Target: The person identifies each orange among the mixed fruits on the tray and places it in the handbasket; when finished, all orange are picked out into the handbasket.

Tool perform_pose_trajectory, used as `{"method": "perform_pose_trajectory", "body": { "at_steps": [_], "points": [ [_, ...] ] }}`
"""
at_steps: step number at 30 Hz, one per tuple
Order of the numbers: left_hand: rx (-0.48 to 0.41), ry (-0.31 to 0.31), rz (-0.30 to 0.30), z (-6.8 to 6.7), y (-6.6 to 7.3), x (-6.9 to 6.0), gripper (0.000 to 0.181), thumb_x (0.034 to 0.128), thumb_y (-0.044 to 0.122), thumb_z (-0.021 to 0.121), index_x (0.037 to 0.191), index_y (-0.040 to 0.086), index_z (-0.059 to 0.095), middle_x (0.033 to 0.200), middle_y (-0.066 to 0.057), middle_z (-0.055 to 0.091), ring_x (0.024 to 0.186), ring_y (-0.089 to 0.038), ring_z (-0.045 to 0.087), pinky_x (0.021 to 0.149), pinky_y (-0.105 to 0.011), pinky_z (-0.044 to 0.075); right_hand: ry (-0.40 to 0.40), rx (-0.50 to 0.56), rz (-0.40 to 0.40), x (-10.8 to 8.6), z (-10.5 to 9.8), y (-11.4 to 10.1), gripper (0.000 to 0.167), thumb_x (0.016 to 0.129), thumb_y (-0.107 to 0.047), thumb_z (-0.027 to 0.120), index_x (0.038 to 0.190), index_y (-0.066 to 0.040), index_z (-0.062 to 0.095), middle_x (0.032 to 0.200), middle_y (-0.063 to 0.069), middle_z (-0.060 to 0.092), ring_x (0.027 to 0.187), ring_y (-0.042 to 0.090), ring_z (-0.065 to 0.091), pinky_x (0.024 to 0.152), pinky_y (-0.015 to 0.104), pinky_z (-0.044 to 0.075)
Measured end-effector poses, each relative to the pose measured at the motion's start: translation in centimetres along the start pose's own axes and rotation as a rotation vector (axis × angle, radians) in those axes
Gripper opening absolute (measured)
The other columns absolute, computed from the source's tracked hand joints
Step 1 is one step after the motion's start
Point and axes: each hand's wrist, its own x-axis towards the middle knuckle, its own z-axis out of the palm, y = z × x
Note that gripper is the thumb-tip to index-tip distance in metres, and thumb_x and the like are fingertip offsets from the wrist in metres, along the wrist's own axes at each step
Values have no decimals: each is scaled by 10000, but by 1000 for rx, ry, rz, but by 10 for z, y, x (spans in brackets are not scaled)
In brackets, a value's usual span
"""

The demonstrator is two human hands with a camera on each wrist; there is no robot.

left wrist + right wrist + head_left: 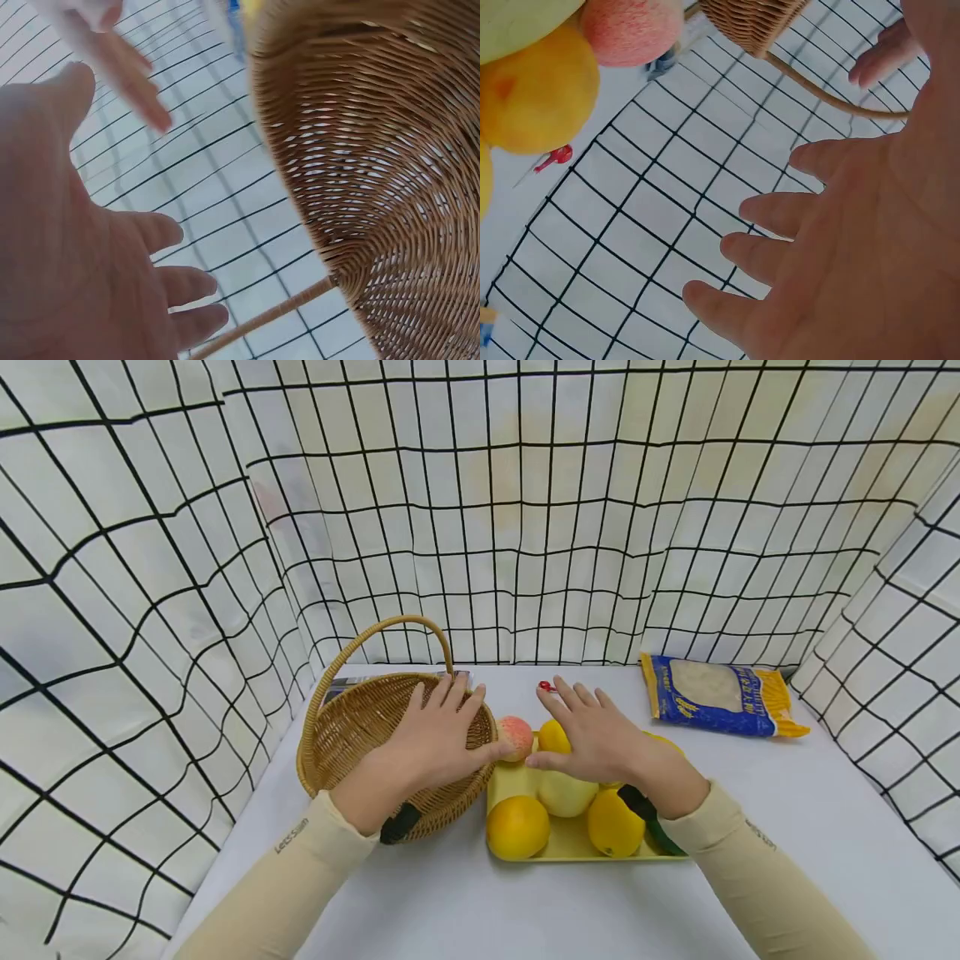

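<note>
The left hand [435, 735] is held over the right part of a wicker basket [352, 718], fingers spread and straight, holding nothing; the left wrist view shows the woven inside of the basket [390, 150] beside that hand [82, 247]. Over a yellow tray [570, 847] of fruit hovers the right hand [600, 739], its fingers also spread with nothing in them. On the tray are orange-yellow fruits [517, 827], a pale green-yellow fruit [566, 793] and a dark green item [663, 839], partly hidden by the right wrist. A pink peach [515, 737] lies between the hands.
A blue and yellow packet [712, 696] lies at the back right of the white table [450, 910]. A small red-handled item [547, 686] sits behind the tray. Something flat and grey [345, 687] is partly hidden behind the basket. White walls with black grid lines surround the table.
</note>
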Motion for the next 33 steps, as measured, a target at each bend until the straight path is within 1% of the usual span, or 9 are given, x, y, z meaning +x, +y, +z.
{"method": "perform_pose_trajectory", "body": {
  "at_steps": [4, 7, 14, 16, 18, 21, 26, 29, 33],
  "points": [
    [-65, 117, -4, -2, -4, -20, 903, 886, 766, 292, 1563, 172, 215, 1628, -109, 127, 1495, -303, 92, 1170, -529, 100, 69, 105, -18, -7, 4, 3, 924, 868, -713, 490, 1562, -168, 220, 1606, 128, 215, 1442, 379, 253, 1137, 568, 189],
    [-147, 333, 36, 1, -10, -39, 748, 942, 638, 429, 1503, 147, 377, 1577, -96, 302, 1456, -295, 247, 1151, -498, 213, 126, 229, -9, -15, 10, 5, 849, 882, -654, 540, 1542, -181, 294, 1580, 97, 297, 1419, 349, 315, 1119, 553, 254],
    [-374, 1276, 264, 18, -24, -71, 285, 916, 229, 578, 996, -11, 709, 1071, -188, 686, 1049, -393, 613, 964, -402, 461, 264, 416, 81, -32, 25, 31, 678, 934, -512, 575, 1491, -171, 391, 1528, 82, 389, 1386, 329, 372, 1074, 557, 328],
    [-404, 1504, 245, 22, -27, -74, 241, 895, 184, 584, 911, -34, 686, 984, -216, 676, 988, -428, 595, 972, -398, 430, 297, 428, 108, -35, 29, 44, 644, 947, -460, 588, 1473, -131, 414, 1514, 115, 403, 1383, 351, 368, 1075, 567, 318],
    [-436, 1641, 163, 27, -31, -76, 241, 857, 166, 598, 928, -61, 641, 994, -234, 642, 1000, -427, 555, 986, -410, 379, 315, 444, 143, -37, 32, 58, 626, 951, -419, 600, 1462, -103, 424, 1508, 142, 406, 1384, 374, 355, 1079, 579, 300],
    [-505, 1660, -4, 41, -42, -79, 377, 808, 161, 611, 1078, -98, 566, 1129, -244, 574, 1109, -385, 478, 1004, -410, 316, 345, 467, 207, -39, 36, 79, 617, 951, -397, 608, 1457, -90, 431, 1499, 173, 408, 1337, 407, 396, 1054, 601, 313],
    [-662, 1424, -214, 68, -58, -87, 545, 781, -15, 617, 1277, -150, 434, 1286, -293, 475, 1238, -282, 415, 1040, -321, 273, 373, 522, 316, -49, 50, 112, 623, 960, -417, 584, 1450, -62, 434, 1475, 217, 422, 1262, 440, 451, 987, 607, 385],
    [-713, 1312, -277, 85, -70, -87, 444, 792, -108, 617, 1217, -143, 495, 1220, -277, 516, 1198, -166, 455, 1005, -259, 299, 343, 564, 353, -58, 60, 127, 622, 968, -402, 576, 1445, -32, 428, 1457, 245, 430, 1293, 463, 414, 1001, 600, 382],
    [-749, 1266, -296, 110, -92, -79, 149, 867, -55, 627, 1011, -85, 652, 1003, -190, 641, 989, -11, 532, 819, -194, 350, 252, 651, 378, -66, 71, 139, 682, 956, -441, 582, 1470, -38, 388, 1474, 264, 398, 1308, 485, 393, 1017, 596, 368]
  ]
}}
